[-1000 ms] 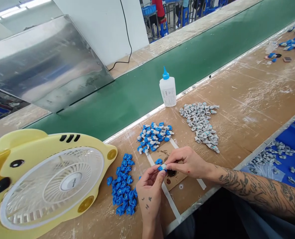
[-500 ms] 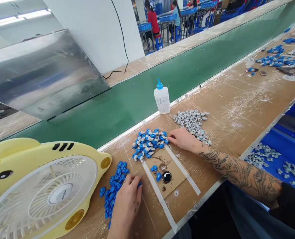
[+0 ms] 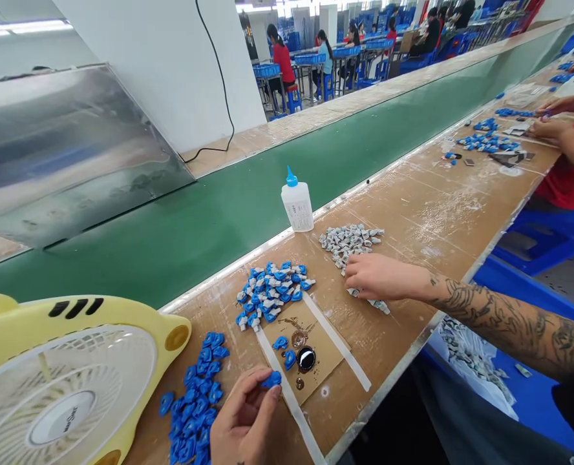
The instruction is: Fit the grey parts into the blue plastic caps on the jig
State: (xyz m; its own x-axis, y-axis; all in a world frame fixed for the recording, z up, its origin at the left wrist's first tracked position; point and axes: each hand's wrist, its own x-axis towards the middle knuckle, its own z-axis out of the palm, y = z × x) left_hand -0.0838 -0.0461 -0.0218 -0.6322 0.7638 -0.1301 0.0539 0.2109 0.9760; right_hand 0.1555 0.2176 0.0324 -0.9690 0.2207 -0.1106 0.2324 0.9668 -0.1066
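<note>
Between the thumb and fingers of my left hand (image 3: 245, 413) is a small blue plastic piece (image 3: 271, 380), held over the taped cardboard's left edge. My right hand (image 3: 377, 276) reaches over the pile of small grey pieces (image 3: 348, 242); its fingertips are among them, and whether they grip one is hidden. Left of my left hand lies a heap of blue pieces (image 3: 194, 400). Joined blue-and-grey pieces (image 3: 272, 290) form another pile behind the cardboard (image 3: 323, 368). On that cardboard are a dark pool of liquid (image 3: 306, 358) and two loose blue pieces (image 3: 289, 359).
A white bottle with blue nozzle (image 3: 297, 206) stands by the green conveyor belt (image 3: 238, 200). A yellow fan (image 3: 83, 387) fills the left side. A blue bin (image 3: 524, 387) sits below the table edge at right. A co-worker's hands (image 3: 553, 116) are farther along.
My left hand has lifted a blue piece from the heap and moved it toward the cardboard. My right hand has gone from the joined pile to the grey pile. The view has shifted right.
</note>
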